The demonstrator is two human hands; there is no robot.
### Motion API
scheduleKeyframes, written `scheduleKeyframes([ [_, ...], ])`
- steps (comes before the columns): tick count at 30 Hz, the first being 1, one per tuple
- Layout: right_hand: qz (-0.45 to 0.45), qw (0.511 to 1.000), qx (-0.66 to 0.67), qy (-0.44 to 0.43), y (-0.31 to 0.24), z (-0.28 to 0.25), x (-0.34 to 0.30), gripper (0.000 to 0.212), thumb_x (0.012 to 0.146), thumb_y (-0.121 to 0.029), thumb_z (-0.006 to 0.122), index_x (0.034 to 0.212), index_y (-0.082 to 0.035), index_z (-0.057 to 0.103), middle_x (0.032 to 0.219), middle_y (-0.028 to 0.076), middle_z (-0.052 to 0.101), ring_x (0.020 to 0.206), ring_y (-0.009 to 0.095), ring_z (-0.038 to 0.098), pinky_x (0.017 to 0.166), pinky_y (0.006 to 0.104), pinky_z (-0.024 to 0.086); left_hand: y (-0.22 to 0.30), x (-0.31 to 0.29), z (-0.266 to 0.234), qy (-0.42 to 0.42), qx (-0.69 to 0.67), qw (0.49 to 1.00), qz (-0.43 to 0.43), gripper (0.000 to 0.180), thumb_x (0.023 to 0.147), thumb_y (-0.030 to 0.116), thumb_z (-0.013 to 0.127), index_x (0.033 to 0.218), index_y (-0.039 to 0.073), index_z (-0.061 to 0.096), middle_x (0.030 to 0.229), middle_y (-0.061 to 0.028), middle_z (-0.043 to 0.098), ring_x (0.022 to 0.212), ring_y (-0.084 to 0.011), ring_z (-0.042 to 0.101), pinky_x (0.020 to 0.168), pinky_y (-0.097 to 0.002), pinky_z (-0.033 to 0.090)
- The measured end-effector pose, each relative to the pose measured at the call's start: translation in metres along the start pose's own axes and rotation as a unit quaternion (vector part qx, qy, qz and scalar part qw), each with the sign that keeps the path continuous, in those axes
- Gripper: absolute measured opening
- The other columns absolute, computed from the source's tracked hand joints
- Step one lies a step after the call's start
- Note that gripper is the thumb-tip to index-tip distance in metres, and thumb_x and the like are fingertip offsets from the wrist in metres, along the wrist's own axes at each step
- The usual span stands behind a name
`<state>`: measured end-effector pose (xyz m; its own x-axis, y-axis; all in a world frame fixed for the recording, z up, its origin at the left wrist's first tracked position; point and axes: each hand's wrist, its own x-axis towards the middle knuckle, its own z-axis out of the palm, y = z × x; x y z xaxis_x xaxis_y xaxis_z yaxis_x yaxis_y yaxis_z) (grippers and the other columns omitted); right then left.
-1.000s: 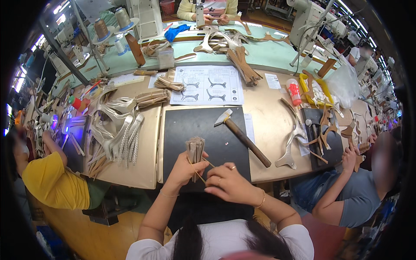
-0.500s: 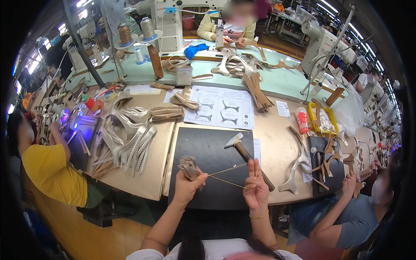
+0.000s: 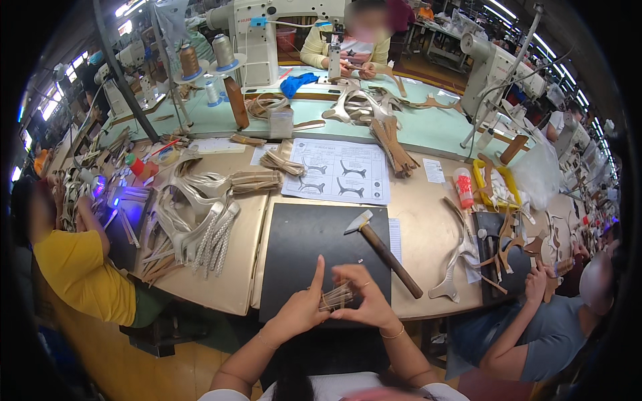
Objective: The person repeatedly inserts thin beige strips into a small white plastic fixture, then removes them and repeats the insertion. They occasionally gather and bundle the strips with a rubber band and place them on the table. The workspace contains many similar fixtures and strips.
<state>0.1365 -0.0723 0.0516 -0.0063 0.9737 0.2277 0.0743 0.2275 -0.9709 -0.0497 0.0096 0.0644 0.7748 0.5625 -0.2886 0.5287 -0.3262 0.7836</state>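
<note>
My left hand (image 3: 298, 310) holds a small bundle of thin beige strips (image 3: 338, 297) over the near edge of the black mat (image 3: 284, 234); its index finger points up. Curled around the other end of that bundle is my right hand (image 3: 366, 298), thumb below and fingers above. The thin elastic band seen earlier cannot be made out clearly now among the fingers. A hammer (image 3: 384, 250) with a wooden handle lies across the mat's right side.
A printed sheet (image 3: 336, 170) lies beyond the mat. To the left are metallic straps (image 3: 194, 220) and bundled strips (image 3: 254, 181). A forked silver piece (image 3: 447, 284), a red bottle (image 3: 463, 187) and a yellow basket (image 3: 480, 180) are to the right. Co-workers sit left, right and opposite.
My hands have come together lower over the mat's near edge. The elastic band, stretched between them before, no longer spans a gap. The hammer now shows whole.
</note>
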Motion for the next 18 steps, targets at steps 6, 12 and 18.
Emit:
scheduleKeyframes([
  [6, -0.113, 0.903, -0.414, -0.038, -0.023, 0.014, -0.005, 0.057, 0.071, -0.055, 0.086, 0.119, -0.025, 0.077, 0.135, 0.003, 0.056, 0.129, 0.030, 0.048, 0.113, 0.0566, 0.025, -0.024, 0.015, 0.005, -0.035, -0.094, 0.994, -0.037, 0.122, 0.084, 0.012, 0.080, 0.160, -0.002, -0.015, 0.128, -0.0231, 0.068, 0.089, -0.0296, 0.076, 0.083, -0.0404, 0.059],
  [12, -0.067, 0.979, -0.190, -0.024, -0.019, 0.006, -0.025, 0.030, 0.091, -0.033, 0.073, 0.071, -0.012, 0.073, 0.130, 0.008, 0.058, 0.139, 0.034, 0.041, 0.118, 0.0581, 0.023, -0.038, 0.018, -0.007, -0.028, -0.553, 0.831, -0.055, 0.040, 0.086, -0.002, 0.071, 0.122, 0.002, 0.053, 0.081, -0.0072, 0.063, 0.061, -0.0177, 0.062, 0.061, -0.0347, 0.053],
  [18, -0.065, 0.868, 0.488, 0.073, 0.010, -0.018, -0.027, 0.020, 0.102, -0.020, 0.055, 0.110, -0.004, 0.065, 0.119, 0.008, 0.068, 0.088, 0.024, 0.063, 0.112, 0.0498, 0.045, -0.028, 0.016, 0.003, 0.092, -0.685, 0.722, 0.039, 0.017, 0.087, -0.002, 0.070, 0.098, 0.005, 0.058, 0.071, -0.0067, 0.060, 0.061, -0.0189, 0.061, 0.060, -0.0384, 0.047],
])
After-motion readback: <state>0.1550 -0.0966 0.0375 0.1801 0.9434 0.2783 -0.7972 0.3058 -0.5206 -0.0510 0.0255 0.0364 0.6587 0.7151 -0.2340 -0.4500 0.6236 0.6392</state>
